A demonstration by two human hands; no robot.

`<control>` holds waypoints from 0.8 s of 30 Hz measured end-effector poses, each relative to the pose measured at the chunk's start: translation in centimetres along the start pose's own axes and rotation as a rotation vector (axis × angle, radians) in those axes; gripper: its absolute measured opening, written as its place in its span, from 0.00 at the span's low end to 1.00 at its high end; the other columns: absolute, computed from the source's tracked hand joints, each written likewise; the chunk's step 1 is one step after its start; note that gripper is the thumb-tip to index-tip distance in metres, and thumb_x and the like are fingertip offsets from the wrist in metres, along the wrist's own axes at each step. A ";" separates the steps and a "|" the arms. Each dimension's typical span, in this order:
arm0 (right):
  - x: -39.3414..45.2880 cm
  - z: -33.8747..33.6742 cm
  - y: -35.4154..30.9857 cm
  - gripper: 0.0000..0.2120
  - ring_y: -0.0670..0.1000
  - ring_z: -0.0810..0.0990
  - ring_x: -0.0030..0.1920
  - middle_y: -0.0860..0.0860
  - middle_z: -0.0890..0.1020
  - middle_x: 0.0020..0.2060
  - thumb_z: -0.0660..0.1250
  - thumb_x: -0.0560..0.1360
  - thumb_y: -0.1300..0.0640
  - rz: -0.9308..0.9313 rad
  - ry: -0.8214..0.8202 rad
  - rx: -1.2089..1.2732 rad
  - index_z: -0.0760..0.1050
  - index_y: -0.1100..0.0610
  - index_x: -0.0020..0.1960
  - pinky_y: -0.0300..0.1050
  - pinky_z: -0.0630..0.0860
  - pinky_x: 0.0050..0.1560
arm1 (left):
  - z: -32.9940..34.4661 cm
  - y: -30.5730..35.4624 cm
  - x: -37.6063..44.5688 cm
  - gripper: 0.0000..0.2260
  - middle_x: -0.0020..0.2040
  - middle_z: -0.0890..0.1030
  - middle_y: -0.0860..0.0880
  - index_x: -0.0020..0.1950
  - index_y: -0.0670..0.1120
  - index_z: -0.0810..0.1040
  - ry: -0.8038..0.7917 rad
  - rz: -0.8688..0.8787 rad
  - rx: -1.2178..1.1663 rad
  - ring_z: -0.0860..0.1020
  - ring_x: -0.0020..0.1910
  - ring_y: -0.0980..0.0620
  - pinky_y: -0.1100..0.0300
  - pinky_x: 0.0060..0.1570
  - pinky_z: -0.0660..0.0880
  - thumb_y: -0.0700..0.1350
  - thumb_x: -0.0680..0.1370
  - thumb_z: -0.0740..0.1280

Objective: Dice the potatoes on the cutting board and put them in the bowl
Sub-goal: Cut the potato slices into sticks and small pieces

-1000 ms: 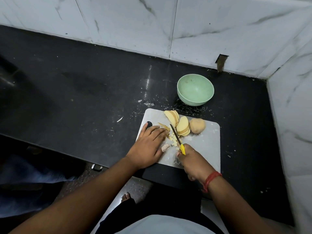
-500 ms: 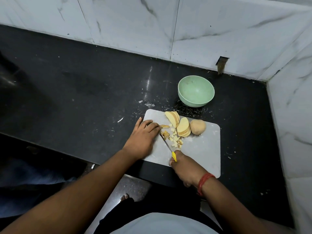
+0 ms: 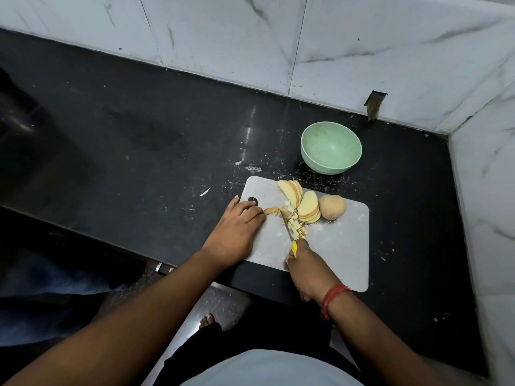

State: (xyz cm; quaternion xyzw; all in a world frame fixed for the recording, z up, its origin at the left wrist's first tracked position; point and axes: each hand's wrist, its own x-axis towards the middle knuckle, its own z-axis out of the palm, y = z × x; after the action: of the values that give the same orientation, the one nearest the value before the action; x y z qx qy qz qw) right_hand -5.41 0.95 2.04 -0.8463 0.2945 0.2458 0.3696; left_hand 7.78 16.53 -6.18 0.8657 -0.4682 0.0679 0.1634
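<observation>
A grey cutting board (image 3: pixel 342 246) lies at the counter's front edge. On it sit fanned potato slices (image 3: pixel 302 200), an uncut potato piece (image 3: pixel 332 207) and a small pile of diced bits (image 3: pixel 296 225). My right hand (image 3: pixel 309 267) grips a yellow-handled knife (image 3: pixel 289 236) whose blade rests along the left side of the dice. My left hand (image 3: pixel 235 232) lies flat on the board's left part, fingers together, holding nothing. A few thin scraps (image 3: pixel 271 210) lie by its fingertips. The green bowl (image 3: pixel 331 147) stands empty behind the board.
The black counter (image 3: pixel 139 140) stretches to the left, with white crumbs near the board. Marble walls (image 3: pixel 487 190) close in behind and on the right. A red thread circles my right wrist (image 3: pixel 333 298). The counter edge runs just under my forearms.
My left hand has slid left, off the cut pieces, to the board's left edge. The knife has moved to the left of the dice, which now lie pushed against the slices.
</observation>
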 end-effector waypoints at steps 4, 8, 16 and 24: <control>-0.2 -0.2 -0.1 0.11 0.52 0.72 0.28 0.54 0.75 0.38 0.52 0.81 0.59 -0.015 0.018 0.006 0.61 0.57 0.63 0.41 0.65 0.24 | -0.1 0.1 -0.8 0.18 0.62 0.80 0.50 0.67 0.44 0.80 0.028 -0.007 -0.004 0.73 0.69 0.44 0.38 0.77 0.60 0.37 0.77 0.70; -0.4 0.2 -0.3 0.14 0.50 0.71 0.30 0.51 0.73 0.37 0.53 0.82 0.57 -0.035 -0.004 -0.009 0.60 0.56 0.67 0.40 0.64 0.27 | -0.2 0.5 -1.2 0.17 0.61 0.81 0.49 0.66 0.44 0.81 0.052 -0.027 -0.015 0.74 0.68 0.44 0.39 0.78 0.60 0.38 0.77 0.68; -0.5 0.3 -0.3 0.12 0.56 0.75 0.25 0.56 0.76 0.41 0.53 0.81 0.57 0.034 0.004 0.015 0.61 0.57 0.64 0.40 0.69 0.20 | -0.3 0.3 -1.4 0.19 0.63 0.79 0.48 0.67 0.44 0.80 0.006 -0.016 -0.054 0.73 0.70 0.42 0.38 0.78 0.60 0.40 0.78 0.61; -0.4 0.4 -1.0 0.13 0.53 0.74 0.29 0.53 0.73 0.37 0.53 0.82 0.58 -0.018 0.023 -0.066 0.60 0.57 0.65 0.41 0.70 0.23 | -0.4 0.8 -1.6 0.23 0.71 0.76 0.48 0.75 0.44 0.73 -0.052 -0.046 -0.071 0.67 0.74 0.44 0.40 0.80 0.53 0.49 0.83 0.53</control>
State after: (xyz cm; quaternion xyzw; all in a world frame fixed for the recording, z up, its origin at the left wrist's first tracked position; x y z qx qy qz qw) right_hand -5.12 1.90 2.53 -0.8634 0.2831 0.2423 0.3400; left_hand 6.23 17.50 -6.02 0.8713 -0.4545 0.0249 0.1835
